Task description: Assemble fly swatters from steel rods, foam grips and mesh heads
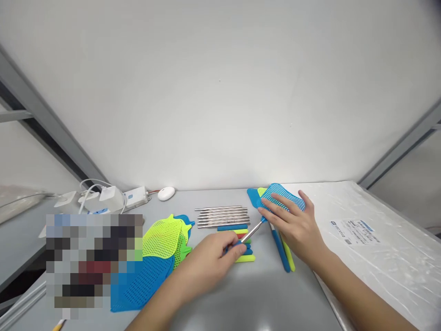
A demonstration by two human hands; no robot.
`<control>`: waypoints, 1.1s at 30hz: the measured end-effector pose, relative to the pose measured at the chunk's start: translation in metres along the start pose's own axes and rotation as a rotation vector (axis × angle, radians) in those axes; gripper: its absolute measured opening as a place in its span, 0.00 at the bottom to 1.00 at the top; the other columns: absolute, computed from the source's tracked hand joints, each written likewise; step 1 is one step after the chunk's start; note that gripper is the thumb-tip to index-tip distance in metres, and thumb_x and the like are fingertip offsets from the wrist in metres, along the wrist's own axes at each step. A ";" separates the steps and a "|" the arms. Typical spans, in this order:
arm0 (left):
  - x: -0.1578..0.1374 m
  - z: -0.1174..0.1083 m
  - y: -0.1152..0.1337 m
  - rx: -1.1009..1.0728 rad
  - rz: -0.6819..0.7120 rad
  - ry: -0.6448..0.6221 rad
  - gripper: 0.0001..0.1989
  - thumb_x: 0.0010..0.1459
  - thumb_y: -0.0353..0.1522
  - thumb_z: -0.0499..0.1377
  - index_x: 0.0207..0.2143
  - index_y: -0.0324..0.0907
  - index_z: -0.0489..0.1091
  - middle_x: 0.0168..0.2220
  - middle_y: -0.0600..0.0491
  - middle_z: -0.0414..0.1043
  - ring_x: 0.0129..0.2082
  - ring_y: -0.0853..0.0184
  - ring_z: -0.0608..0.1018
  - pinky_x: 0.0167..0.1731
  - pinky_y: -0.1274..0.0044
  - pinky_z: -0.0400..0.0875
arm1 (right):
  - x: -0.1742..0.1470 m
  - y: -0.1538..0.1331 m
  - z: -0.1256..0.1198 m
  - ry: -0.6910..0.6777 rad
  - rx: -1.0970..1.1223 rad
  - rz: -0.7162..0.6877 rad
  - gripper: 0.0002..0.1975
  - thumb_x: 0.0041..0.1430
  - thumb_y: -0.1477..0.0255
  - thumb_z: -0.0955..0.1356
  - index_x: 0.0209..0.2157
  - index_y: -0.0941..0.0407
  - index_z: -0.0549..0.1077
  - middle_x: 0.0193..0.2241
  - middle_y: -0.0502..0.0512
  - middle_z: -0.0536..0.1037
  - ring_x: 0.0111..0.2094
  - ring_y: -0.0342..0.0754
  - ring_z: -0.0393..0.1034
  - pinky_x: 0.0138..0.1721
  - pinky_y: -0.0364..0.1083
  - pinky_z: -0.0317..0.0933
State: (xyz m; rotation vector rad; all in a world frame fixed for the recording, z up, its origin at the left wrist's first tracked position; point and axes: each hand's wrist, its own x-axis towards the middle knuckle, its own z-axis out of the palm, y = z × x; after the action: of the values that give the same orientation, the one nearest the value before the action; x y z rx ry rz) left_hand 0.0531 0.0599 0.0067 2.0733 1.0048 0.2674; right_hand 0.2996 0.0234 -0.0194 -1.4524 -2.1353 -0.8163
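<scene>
My left hand is closed round the blue handle of a fly swatter, whose metal rod slants up to the right. My right hand lies over its blue mesh head, fingers spread across the mesh near the neck and thumb hidden. Under and beside the right hand are more swatters with a blue handle and a yellow-green handle. Loose blue, yellow-green and red handles lie beyond my left hand, partly covered by it. Behind them is a row of several metal rods.
Loose mesh heads in yellow-green, green and blue overlap on the left. White plugs and adapters with cables and a white oval device stand at the back left. A plastic-wrapped white package covers the right side.
</scene>
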 end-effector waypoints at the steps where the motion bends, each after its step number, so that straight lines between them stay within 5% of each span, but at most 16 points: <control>1: 0.001 0.003 0.004 0.015 0.025 -0.025 0.19 0.61 0.45 0.47 0.26 0.42 0.61 0.28 0.56 0.67 0.28 0.69 0.67 0.25 0.79 0.56 | 0.001 0.001 0.000 0.006 -0.025 0.058 0.24 0.59 0.83 0.62 0.52 0.45 0.69 0.56 0.45 0.70 0.59 0.52 0.59 0.62 0.65 0.32; 5: 0.017 0.018 0.022 0.160 0.114 -0.024 0.17 0.59 0.40 0.50 0.21 0.41 0.58 0.28 0.55 0.66 0.27 0.70 0.67 0.27 0.78 0.57 | 0.007 0.006 0.006 -0.063 -0.107 0.352 0.26 0.58 0.77 0.64 0.58 0.48 0.63 0.64 0.54 0.56 0.64 0.60 0.46 0.60 0.68 0.32; 10: 0.055 0.040 0.039 0.531 0.107 0.284 0.18 0.60 0.34 0.45 0.20 0.40 0.64 0.23 0.51 0.70 0.28 0.64 0.71 0.40 0.67 0.57 | 0.006 0.015 0.023 -0.184 -0.042 0.623 0.34 0.64 0.66 0.60 0.66 0.60 0.42 0.67 0.69 0.41 0.64 0.60 0.47 0.57 0.66 0.44; 12: 0.071 0.047 0.041 0.599 0.049 0.305 0.20 0.60 0.35 0.44 0.20 0.40 0.66 0.24 0.49 0.72 0.28 0.62 0.73 0.40 0.65 0.58 | 0.005 0.021 0.027 -0.265 0.001 0.674 0.33 0.65 0.64 0.58 0.66 0.60 0.41 0.66 0.69 0.46 0.62 0.58 0.51 0.57 0.63 0.45; 14: 0.084 0.054 0.042 0.646 -0.002 0.299 0.21 0.60 0.36 0.44 0.21 0.40 0.69 0.24 0.47 0.73 0.28 0.60 0.74 0.40 0.64 0.58 | 0.003 0.027 0.029 -0.373 0.042 0.697 0.27 0.66 0.65 0.57 0.63 0.58 0.50 0.60 0.66 0.61 0.57 0.56 0.59 0.55 0.58 0.49; 17: 0.097 0.060 0.044 0.708 -0.032 0.286 0.22 0.61 0.37 0.44 0.25 0.39 0.72 0.26 0.45 0.75 0.30 0.58 0.76 0.40 0.64 0.59 | 0.001 0.036 0.030 -0.500 0.095 0.720 0.18 0.66 0.65 0.55 0.49 0.55 0.68 0.40 0.59 0.78 0.40 0.52 0.72 0.41 0.50 0.58; 21: 0.105 0.068 0.047 0.736 -0.044 0.244 0.21 0.61 0.37 0.45 0.28 0.38 0.74 0.28 0.43 0.76 0.32 0.56 0.77 0.41 0.63 0.59 | -0.002 0.039 0.033 -0.563 0.119 0.748 0.15 0.65 0.61 0.57 0.40 0.53 0.70 0.31 0.55 0.78 0.32 0.52 0.72 0.28 0.45 0.53; 33: 0.112 0.083 0.049 0.730 0.004 0.128 0.20 0.62 0.37 0.45 0.34 0.39 0.74 0.32 0.42 0.76 0.36 0.55 0.77 0.45 0.60 0.60 | -0.005 0.030 0.047 -0.669 0.158 0.741 0.09 0.61 0.64 0.60 0.39 0.55 0.62 0.30 0.56 0.76 0.32 0.52 0.71 0.25 0.44 0.47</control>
State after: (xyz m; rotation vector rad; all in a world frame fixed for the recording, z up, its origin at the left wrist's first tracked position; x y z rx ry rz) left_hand 0.1957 0.0771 -0.0277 2.7333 1.3093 0.0268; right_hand 0.3285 0.0599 -0.0501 -2.4138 -1.7267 0.1340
